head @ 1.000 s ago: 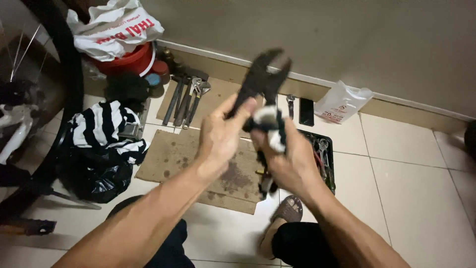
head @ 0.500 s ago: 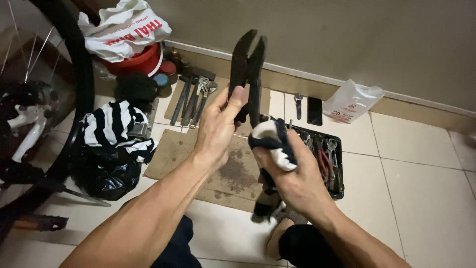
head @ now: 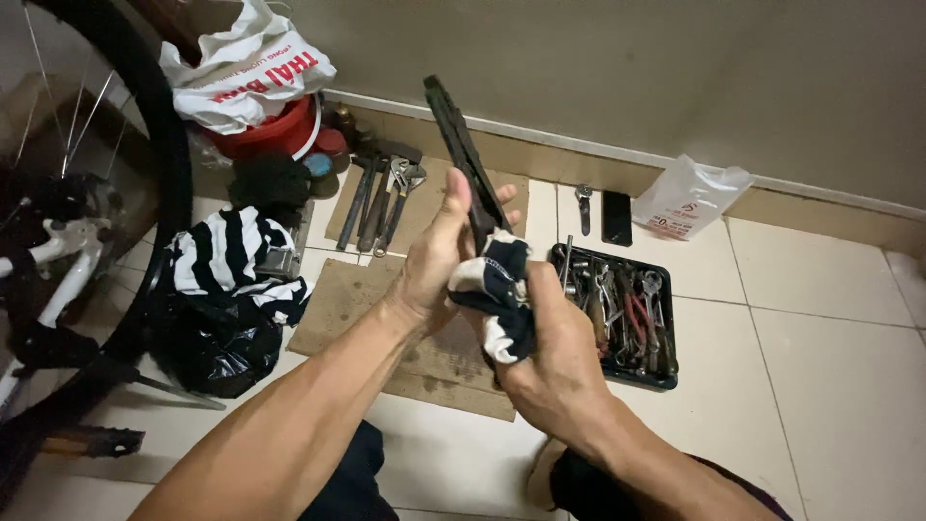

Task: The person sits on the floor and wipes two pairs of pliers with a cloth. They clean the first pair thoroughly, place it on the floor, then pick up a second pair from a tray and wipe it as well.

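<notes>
Glossy pale floor tiles [head: 820,386] with thin grout lines, meeting a beige skirting board and a plain grey-green wall [head: 675,77] at the far edge. Worn brown cardboard sheets [head: 347,299], stained dark in the middle, flat on the tiles.

Above the cardboard: left hand [head: 439,256] wrapped closed around the middle of long black pliers [head: 463,154], thumb up along the dull, dark metal, slim closed tips slanting up toward the wall. Right hand [head: 555,362] just right of the pliers, fingers clenched on a crumpled navy-and-white rag [head: 497,289] pressed against the lower part of the tool; soft, folded cloth touching both hands.

Right of the cardboard: shallow black rectangular tool tray [head: 666,371], packed with small metal tools, some red-handled. Beyond the tray, by the skirting: a black phone [head: 616,217], a wristwatch [head: 584,205], a wrinkled white plastic bag [head: 690,198].

At the far end of the cardboard: hammers and an adjustable wrench [head: 381,198] side by side, steel heads scuffed. Left of those: a red plastic bucket [head: 265,135] under a white printed bag [head: 246,68]. Left of the cardboard: a black-and-white striped cloth [head: 231,260] draped over a shiny black plastic bag [head: 212,352], then a bicycle wheel [head: 159,164], black tyre and thin spokes, beside white frame tubes [head: 53,260].
</notes>
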